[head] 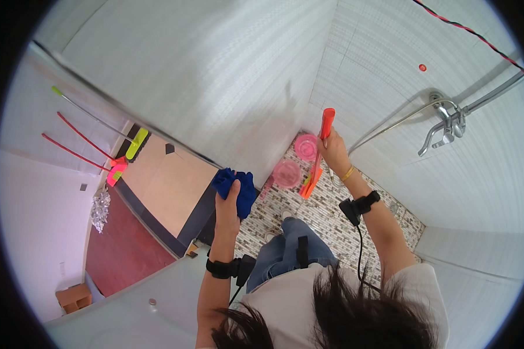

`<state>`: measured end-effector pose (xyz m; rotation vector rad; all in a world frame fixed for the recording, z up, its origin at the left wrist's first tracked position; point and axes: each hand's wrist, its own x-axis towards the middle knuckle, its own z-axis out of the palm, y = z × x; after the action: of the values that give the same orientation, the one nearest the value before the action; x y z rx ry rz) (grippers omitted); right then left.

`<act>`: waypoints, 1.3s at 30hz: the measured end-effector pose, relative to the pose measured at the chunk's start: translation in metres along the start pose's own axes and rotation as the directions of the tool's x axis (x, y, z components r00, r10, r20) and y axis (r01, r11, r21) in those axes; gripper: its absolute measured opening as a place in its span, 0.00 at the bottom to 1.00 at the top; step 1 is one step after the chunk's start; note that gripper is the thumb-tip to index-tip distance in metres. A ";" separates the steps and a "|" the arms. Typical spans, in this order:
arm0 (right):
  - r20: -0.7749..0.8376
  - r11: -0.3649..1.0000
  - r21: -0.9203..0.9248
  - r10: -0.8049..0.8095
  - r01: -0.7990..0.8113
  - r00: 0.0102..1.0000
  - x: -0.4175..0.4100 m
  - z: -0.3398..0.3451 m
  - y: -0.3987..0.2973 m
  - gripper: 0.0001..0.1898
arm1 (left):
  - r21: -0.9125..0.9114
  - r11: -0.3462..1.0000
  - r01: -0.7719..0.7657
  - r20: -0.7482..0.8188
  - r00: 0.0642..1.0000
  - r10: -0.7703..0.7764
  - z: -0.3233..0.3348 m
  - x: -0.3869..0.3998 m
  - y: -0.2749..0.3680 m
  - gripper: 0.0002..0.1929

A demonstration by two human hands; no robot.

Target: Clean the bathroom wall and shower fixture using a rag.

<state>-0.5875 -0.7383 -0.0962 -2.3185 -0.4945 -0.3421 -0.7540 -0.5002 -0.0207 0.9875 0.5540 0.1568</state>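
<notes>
My left hand (pixel 229 198) grips a crumpled blue cloth (pixel 246 192) with the thumb on top. The cloth is beside the end edge of the grey-white wall (pixel 192 104) at the doorway; I cannot tell whether it touches. My right hand (pixel 334 152) is closed around the handle of an orange brush (pixel 327 120). Its thick handle end points up toward the corner. The brush's wide orange head (pixel 311 185) hangs low over the mosaic-tiled floor, and whether it rests there is unclear.
Two pink plastic basins (pixel 287 173) stand in the corner. A chrome shower mixer (pixel 447 124) with a hose projects from the right wall. Left of the doorway, a green broom (pixel 137 144) and red-handled dustpans (pixel 117 172) lean on a wall. A door (pixel 153 323) stands lower left.
</notes>
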 end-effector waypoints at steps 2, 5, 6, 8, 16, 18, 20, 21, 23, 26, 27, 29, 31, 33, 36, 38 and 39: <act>0.003 1.000 -0.016 0.010 -0.010 1.000 -0.007 -0.009 -0.012 0.12 | -0.009 1.000 0.017 -0.003 1.000 -0.018 -0.009 -0.006 0.001 0.21; -0.006 0.999 -0.026 0.017 -0.018 1.000 -0.016 -0.019 -0.031 0.11 | 0.003 1.000 0.015 -0.054 0.998 -0.015 -0.027 -0.013 -0.002 0.21; -0.014 1.000 -0.016 0.004 -0.004 1.000 -0.019 -0.022 -0.036 0.12 | -0.011 1.000 0.026 -0.064 0.998 -0.027 -0.036 -0.014 -0.005 0.21; -0.016 1.000 -0.003 0.002 -0.002 1.000 -0.021 -0.023 -0.049 0.12 | -0.032 0.999 0.037 -0.071 0.997 -0.039 -0.051 -0.018 -0.009 0.21; -0.215 0.984 -0.097 0.127 -0.151 0.968 -0.020 -0.049 -0.031 0.11 | -0.051 0.998 -0.032 -0.101 0.995 0.026 -0.064 -0.023 -0.017 0.20; -0.288 0.973 -0.129 0.148 -0.192 0.946 -0.015 -0.069 -0.013 0.11 | -0.054 0.998 -0.025 -0.111 0.994 0.019 -0.058 -0.023 -0.021 0.20; -0.369 0.945 -0.145 0.225 -0.295 0.902 -0.013 -0.091 0.006 0.11 | -0.037 0.999 0.021 -0.092 0.995 -0.024 -0.050 -0.024 -0.024 0.19; -0.382 0.942 -0.152 0.224 -0.300 0.897 -0.014 -0.099 0.017 0.11 | -0.038 0.999 0.023 -0.076 0.997 -0.026 -0.048 -0.023 -0.027 0.19; -0.456 0.922 -0.112 0.283 -0.369 0.844 -0.017 -0.114 0.048 0.11 | -0.020 0.999 0.048 -0.023 0.999 -0.048 -0.036 -0.016 -0.039 0.19; -0.487 0.886 -0.003 0.404 -0.464 0.775 -0.028 -0.135 0.085 0.13 | -0.058 0.998 0.034 -0.020 0.999 -0.035 0.001 -0.012 -0.051 0.19; -0.497 0.885 -0.002 0.403 -0.466 0.768 -0.034 -0.139 0.096 0.13 | -0.068 0.997 0.029 -0.016 0.999 -0.031 0.010 -0.009 -0.054 0.20; -0.500 0.858 -0.028 0.432 -0.513 0.750 -0.046 -0.144 0.124 0.14 | -0.038 0.998 0.048 0.008 0.999 -0.048 0.034 -0.008 -0.058 0.20; -0.495 0.835 -0.036 0.463 -0.549 0.735 -0.053 -0.147 0.141 0.14 | -0.010 0.998 0.057 0.021 0.998 -0.057 0.052 -0.005 -0.062 0.21; -0.500 0.806 -0.054 0.489 -0.589 0.715 -0.052 -0.148 0.153 0.15 | -0.015 0.991 0.133 0.122 0.984 -0.131 0.061 -0.001 -0.067 0.22; -0.544 0.801 -0.058 0.475 -0.596 0.692 -0.028 -0.157 0.174 0.15 | 0.012 0.992 0.125 0.058 0.990 -0.125 0.079 0.003 -0.073 0.22; -0.601 0.755 -0.061 0.494 -0.653 0.628 -0.012 -0.163 0.193 0.16 | 0.006 0.992 0.123 0.066 0.990 -0.123 0.076 0.005 -0.079 0.21; -0.598 0.759 -0.060 0.493 -0.648 0.632 -0.009 -0.165 0.200 0.16 | -0.006 0.993 0.120 0.075 0.990 -0.120 0.076 0.007 -0.082 0.21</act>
<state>-0.5233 -0.9897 -0.1060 -2.3296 0.6331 -0.7602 -0.7192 -0.5996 -0.0586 0.9431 0.5425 0.0157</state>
